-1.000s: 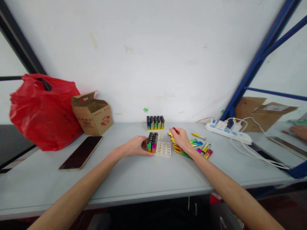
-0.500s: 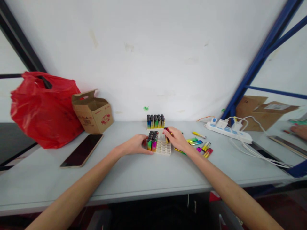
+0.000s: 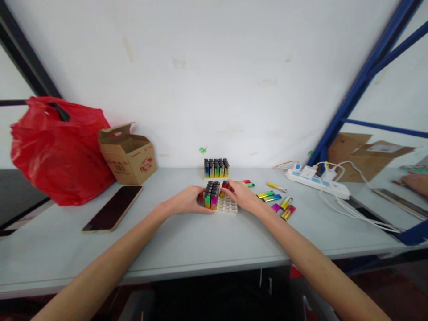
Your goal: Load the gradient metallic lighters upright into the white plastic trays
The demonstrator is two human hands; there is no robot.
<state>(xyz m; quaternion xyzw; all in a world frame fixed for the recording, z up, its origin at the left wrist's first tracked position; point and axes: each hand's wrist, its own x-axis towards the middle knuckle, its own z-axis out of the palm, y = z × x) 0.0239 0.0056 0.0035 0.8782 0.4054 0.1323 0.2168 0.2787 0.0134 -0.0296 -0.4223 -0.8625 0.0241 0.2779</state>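
A white tray with round cells (image 3: pixel 228 207) stands on the table, its left part filled with upright black-topped lighters (image 3: pixel 211 198). Around the left edge of this tray and its lighters curve the fingers of my left hand (image 3: pixel 191 199). My right hand (image 3: pixel 240 193) pinches a red-topped lighter (image 3: pixel 225 185) upright over the back of the tray, beside the standing ones; its lower end is partly hidden. Behind, a second tray is packed with upright lighters (image 3: pixel 216 169). Several loose coloured lighters (image 3: pixel 272 198) lie right of my right hand.
A phone (image 3: pixel 113 208), an open carton (image 3: pixel 129 156) and a red bag (image 3: pixel 62 151) are on the left. On the right are a power strip (image 3: pixel 317 182) with cables, a cardboard box (image 3: pixel 357 156), a blue frame (image 3: pixel 354 82) and another person's hand (image 3: pixel 416 183).
My right hand has moved left with its lighter, from the tray's right side to beside the standing lighters. My left hand keeps its place at the tray. The view has shifted slightly.
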